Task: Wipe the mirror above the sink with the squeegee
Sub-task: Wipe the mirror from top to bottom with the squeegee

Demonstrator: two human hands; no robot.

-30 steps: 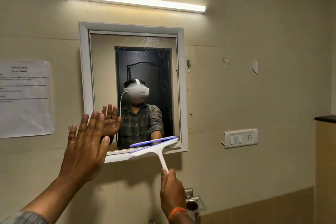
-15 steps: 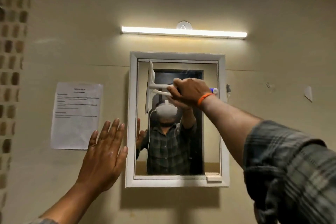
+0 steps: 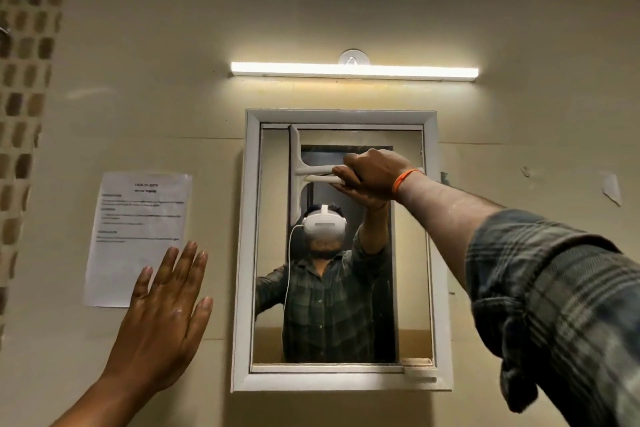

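Gripping the white squeegee [image 3: 300, 173] by its handle, the right hand [image 3: 372, 177] holds its blade upright against the upper left of the mirror [image 3: 410, 253]. Beside the frame, the left hand [image 3: 162, 319] is raised with fingers spread, near a paper notice [image 3: 138, 215].

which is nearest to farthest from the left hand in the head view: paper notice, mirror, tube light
Measured from the left hand:
1. paper notice, on the wall just behind and above its fingers.
2. mirror, to its right; the frame's left edge stands apart from the hand.
3. tube light, high up and to the right, above the mirror.
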